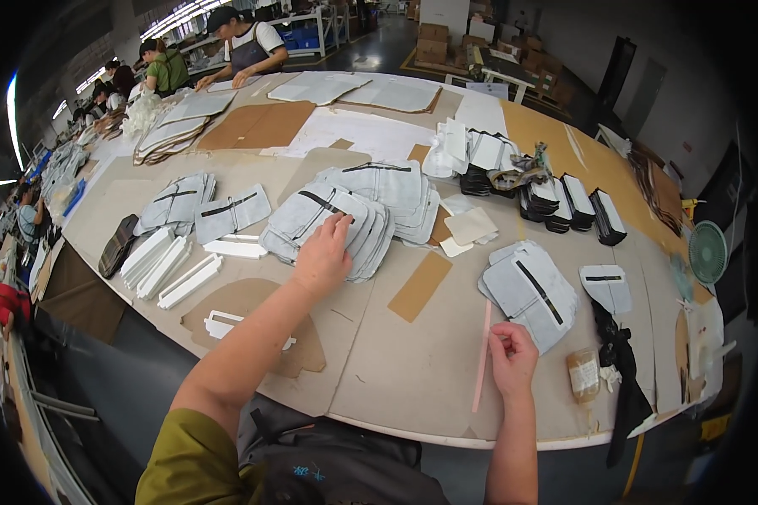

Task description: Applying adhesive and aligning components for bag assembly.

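My left hand [325, 255] reaches over a stack of pale grey fabric panels [369, 249], each with a black zipper strip. Its fingers are stretched forward and their tips touch the top panel beside the zipper. My right hand [515, 358] is closed in a pinch beside a thin pink strip [483, 370]; whether the strip is between the fingers cannot be made out. Just beyond that hand lies another stack of grey zippered panels [526, 295]. A further pile of such panels [413, 189] lies behind the left hand's stack.
White folded strips [156, 261] and brown card templates [419, 287] lie on the table. Black-edged bundles [577, 202] stand at the far right, near a green fan [707, 252]. A bottle [584, 376] lies near the front edge beside black cloth [623, 370]. A co-worker [248, 46] works across the table.
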Available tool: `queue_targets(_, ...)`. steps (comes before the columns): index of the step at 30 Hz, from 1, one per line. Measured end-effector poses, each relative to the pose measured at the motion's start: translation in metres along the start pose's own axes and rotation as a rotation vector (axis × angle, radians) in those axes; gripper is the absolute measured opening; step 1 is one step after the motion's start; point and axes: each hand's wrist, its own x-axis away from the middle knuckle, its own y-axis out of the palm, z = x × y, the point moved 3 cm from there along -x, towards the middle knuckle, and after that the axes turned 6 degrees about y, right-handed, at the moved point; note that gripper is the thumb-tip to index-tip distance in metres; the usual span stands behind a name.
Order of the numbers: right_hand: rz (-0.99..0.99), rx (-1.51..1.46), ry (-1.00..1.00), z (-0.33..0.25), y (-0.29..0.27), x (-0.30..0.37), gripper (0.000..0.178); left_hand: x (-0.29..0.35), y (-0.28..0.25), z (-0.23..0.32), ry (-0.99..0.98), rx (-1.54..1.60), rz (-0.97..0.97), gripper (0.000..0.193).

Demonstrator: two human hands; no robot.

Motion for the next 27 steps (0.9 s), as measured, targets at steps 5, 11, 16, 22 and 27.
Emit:
queue_targets(5, -0.003, 0.018, 0.009, -0.006, -0.004, 0.004, 0.009, -0.001, -0.005, -0.031, -0.059, 0.02, -0.007, 0.061)
queue_targets(11, -0.051, -0.049, 0.146, 0.01, -0.001, 0.002, 0.022, 0.002, -0.026, 0.068, -0.195, 0.642, 0.018, 0.069)
queue_targets(16, -0.236, -0.344, 0.461, -0.023, -0.02, 0.008, 0.05, 0.045, 0.004, 0.2, -0.047, 0.883, -0.345, 0.078)
queue_targets(22, -0.235, -0.138, 0.293, -0.018, -0.049, 0.055, 0.063, 0.097, 0.027, 0.245, -0.123, 1.254, -0.606, 0.084)
queue_targets(27, -0.112, -0.058, 0.356, -0.002, -0.053, 0.062, 0.058, 0.082, 0.023, 0.209, -0.071, 1.284, -0.674, 0.066)
